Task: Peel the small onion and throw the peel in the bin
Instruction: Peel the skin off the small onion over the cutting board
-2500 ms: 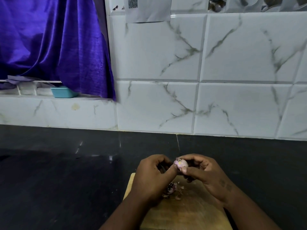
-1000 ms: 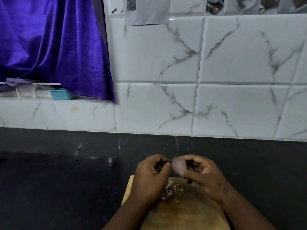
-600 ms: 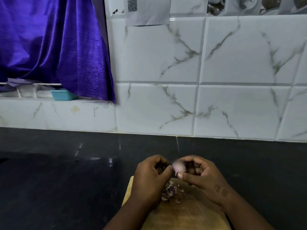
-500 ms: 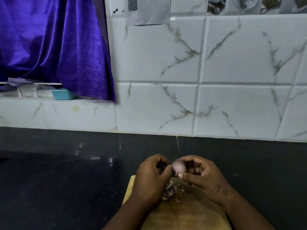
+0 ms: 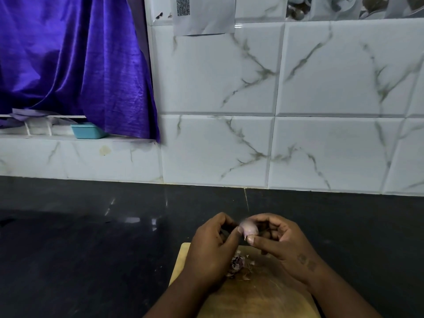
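Small onion [image 5: 249, 228], pale pink, mostly bare, sits low center of frame, held in the air just above the far edge of the wooden cutting board [image 5: 257, 297]. Right hand [image 5: 283, 245] pinches it w/ thumb below and index curled over the top; other fingers curled behind. Left hand [image 5: 212, 245] curled too, thumb tip touching the onion's left side; can't tell if it's pinching a strip of skin, too blurry. Peel scraps [image 5: 237, 265], purple-brown, lie in a small heap on the board right under the hands, partly hidden by the left hand, plus a few crumbs beside. Board sits on a black countertop [image 5: 91, 249] filling lower half of frame. Behind: white marble-look tiled wall [image 5: 332, 88] across center and right. Upper left: purple curtain [image 5: 68, 60] hanging over a ledge, teal container [image 5: 88, 131] on the ledge at its hem. Top center: paper sheet w/ QR code [image 5: 204, 14] stuck on tiles.
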The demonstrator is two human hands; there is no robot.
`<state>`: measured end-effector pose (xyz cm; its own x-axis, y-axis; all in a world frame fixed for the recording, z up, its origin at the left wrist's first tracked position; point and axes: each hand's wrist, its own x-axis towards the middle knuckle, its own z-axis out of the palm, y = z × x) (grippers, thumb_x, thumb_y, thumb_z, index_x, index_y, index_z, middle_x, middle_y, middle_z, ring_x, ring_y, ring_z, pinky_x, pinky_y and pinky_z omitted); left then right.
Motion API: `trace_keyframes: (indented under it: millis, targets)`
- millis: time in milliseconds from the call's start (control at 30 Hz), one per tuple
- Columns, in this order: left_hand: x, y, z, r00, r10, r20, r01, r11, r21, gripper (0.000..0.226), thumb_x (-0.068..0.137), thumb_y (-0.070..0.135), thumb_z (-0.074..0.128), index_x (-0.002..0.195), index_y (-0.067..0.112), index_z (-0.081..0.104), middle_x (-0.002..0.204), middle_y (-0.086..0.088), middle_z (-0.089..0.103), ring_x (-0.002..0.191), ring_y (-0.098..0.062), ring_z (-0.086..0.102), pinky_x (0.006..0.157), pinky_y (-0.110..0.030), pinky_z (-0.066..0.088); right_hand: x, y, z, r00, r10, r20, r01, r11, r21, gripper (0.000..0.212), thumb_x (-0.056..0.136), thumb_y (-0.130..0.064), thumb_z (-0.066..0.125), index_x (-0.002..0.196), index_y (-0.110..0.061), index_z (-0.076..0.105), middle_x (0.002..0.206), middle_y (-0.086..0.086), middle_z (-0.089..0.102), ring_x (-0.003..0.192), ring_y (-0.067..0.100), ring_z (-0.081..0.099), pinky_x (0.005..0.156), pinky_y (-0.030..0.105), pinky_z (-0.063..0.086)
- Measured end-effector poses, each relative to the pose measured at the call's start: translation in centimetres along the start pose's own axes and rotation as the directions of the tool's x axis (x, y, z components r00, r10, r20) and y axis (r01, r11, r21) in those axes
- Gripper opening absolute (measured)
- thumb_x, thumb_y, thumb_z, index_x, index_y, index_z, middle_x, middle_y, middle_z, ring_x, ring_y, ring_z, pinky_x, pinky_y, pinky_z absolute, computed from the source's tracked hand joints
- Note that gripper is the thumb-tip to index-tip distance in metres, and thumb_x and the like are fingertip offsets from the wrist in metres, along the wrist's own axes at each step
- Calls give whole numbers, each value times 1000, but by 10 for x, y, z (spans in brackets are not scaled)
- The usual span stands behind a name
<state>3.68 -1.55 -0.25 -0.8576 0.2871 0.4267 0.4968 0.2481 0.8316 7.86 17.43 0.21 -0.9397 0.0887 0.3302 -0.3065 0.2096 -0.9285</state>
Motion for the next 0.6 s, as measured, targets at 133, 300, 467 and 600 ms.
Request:
trace_keyframes:
  millis: [133, 300, 467, 600]
  targets:
    - [1, -2, -1, 1000, -4, -24, 5, 1000, 20, 12, 98, 31, 73, 87, 33, 70, 81, 10, 72, 68, -8, 65, 57, -20, 49, 0, 1, 2, 1000, -15, -21, 14, 1000, -21, 34, 78, -2, 86, 106, -21, 79, 104, 4, 81, 96, 23, 77, 82, 34, 63]
    - [4, -9, 1, 999, 0, -36, 2, 999, 39, 16, 98, 24, 74, 84, 31, 68, 77, 15, 69, 67, -2, 61, 61, -25, 52, 0, 1, 3, 999, -24, -29, 23, 999, -31, 34, 78, -5, 88, 103, -27, 80, 103, 5, 81, 96, 27, 77, 88, 44, 63]
    - [3, -10, 4, 1000, 10, 8, -10, 995, 102, 17, 104, 29, 63, 88, 35, 59, 82, 10, 66, 75, -6, 60, 67, -30, 51, 0, -1, 4, 1000, -16, -24, 16, 1000, -19, 37, 78, -4, 87, 104, -28, 80, 105, 5, 81, 97, 26, 77, 88, 43, 64]
    - [0, -8, 6, 997, 13, 75, -23, 989, 146, 16, 109, 32, 50, 94, 33, 51, 88, 7, 59, 77, -7, 52, 68, -30, 44, -2, -5, 5, 1000, 9, -13, -9, 999, 37, 36, 78, -3, 86, 104, -27, 80, 105, 6, 81, 94, 24, 77, 73, 28, 60]
